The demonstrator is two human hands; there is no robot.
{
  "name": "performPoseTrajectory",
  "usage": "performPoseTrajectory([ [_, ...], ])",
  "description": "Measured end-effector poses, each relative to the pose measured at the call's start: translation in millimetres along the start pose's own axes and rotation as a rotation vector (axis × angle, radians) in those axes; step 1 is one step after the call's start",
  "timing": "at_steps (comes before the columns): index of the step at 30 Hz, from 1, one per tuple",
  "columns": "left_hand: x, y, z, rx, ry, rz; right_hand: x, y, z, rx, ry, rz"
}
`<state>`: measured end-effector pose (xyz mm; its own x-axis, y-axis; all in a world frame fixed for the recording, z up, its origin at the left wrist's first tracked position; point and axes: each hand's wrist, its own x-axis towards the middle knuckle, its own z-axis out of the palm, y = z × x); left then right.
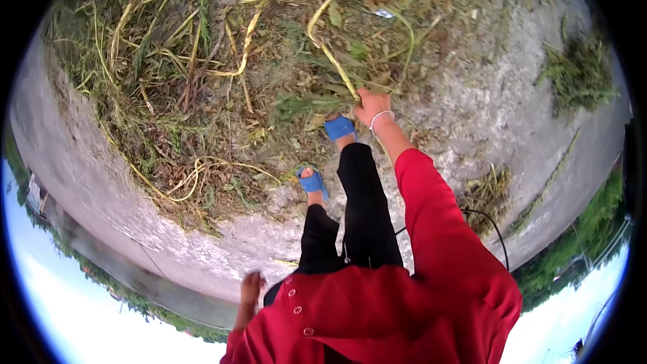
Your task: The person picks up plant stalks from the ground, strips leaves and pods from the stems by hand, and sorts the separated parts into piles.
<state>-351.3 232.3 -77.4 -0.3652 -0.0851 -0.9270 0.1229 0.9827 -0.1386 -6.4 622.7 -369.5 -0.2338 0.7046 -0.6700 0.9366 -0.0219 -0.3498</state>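
Weeds (pixel 178 118) litter pale ground (pixel 482 108) as the right hand (pixel 373 109) clasps a stem (pixel 335 62), which could snag among them if yanked; the left hand (pixel 252 288) blurs, its grip unreadable.

Outdoor site, open-air. Grey ground (pixel 485 104), plant stalks (pixel 250 32) strewn ahead of the hands (pixel 374 106); trees (pixel 602 210) and sky (pixel 74 317) well beyond them.
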Motion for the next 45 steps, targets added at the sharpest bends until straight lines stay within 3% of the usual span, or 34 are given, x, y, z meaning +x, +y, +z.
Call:
performPoseTrajectory([
  [2,13,66,-3,0.271,0.037,0.332,-33,0,-28,-0.012,0.134,-0.135],
  [4,5,146,4,0.247,0.093,0.626,-69,-16,-65,0.006,0.281,-0.218],
  [7,-31,240,22,-0.020,-0.084,0.798,-112,-42,-118,0.164,0.336,-0.229],
  [9,-40,278,31,-0.019,-0.221,0.830,-140,-57,-147,0.296,0.381,-0.289],
  [13,-99,345,52,-0.360,-0.467,0.913,-213,-96,-188,0.487,0.258,-0.452],
  [15,-121,360,50,-0.810,-1.042,1.173,-242,-110,-190,0.433,0.213,-0.525],
  [16,-171,366,43,-0.711,-0.754,1.116,-259,-118,-188,0.400,0.187,-0.559],
  [17,-176,371,32,-0.806,-0.855,1.082,-281,-129,-196,0.353,0.103,-0.521],
  [18,-180,375,20,-0.897,-0.965,1.047,-298,-134,-192,0.351,0.167,-0.573],
  [21,-170,358,-10,-1.127,-1.134,1.162,-334,-140,-160,0.445,0.420,-0.746],
  [24,-204,310,-25,-0.955,-1.121,1.297,-365,-134,-165,0.437,0.565,-0.546],
  [25,-269,270,-23,-0.866,-0.609,1.153,-372,-127,-169,0.484,0.634,-0.357],
  [26,-262,257,-24,-0.833,-0.701,1.259,-375,-119,-178,0.532,0.702,-0.164],
  [28,-249,239,-19,-0.735,-0.901,1.466,-390,-108,-203,0.940,0.710,0.014],
  [31,-256,204,-2,-0.460,-0.828,1.598,-431,-112,-242,1.689,0.464,-0.135],
  [34,-261,171,17,-0.131,-0.783,1.723,-449,-121,-259,1.933,0.266,-0.398],
  [36,-260,154,24,0.070,-0.668,1.779,-469,-138,-268,1.964,0.196,-0.513],
  [39,-244,137,34,0.347,-0.523,2.069,-500,-162,-271,2.031,0.225,-0.624],
  [45,-229,120,54,0.607,-0.286,2.117,-520,-146,-256,1.908,0.360,-0.656],
])
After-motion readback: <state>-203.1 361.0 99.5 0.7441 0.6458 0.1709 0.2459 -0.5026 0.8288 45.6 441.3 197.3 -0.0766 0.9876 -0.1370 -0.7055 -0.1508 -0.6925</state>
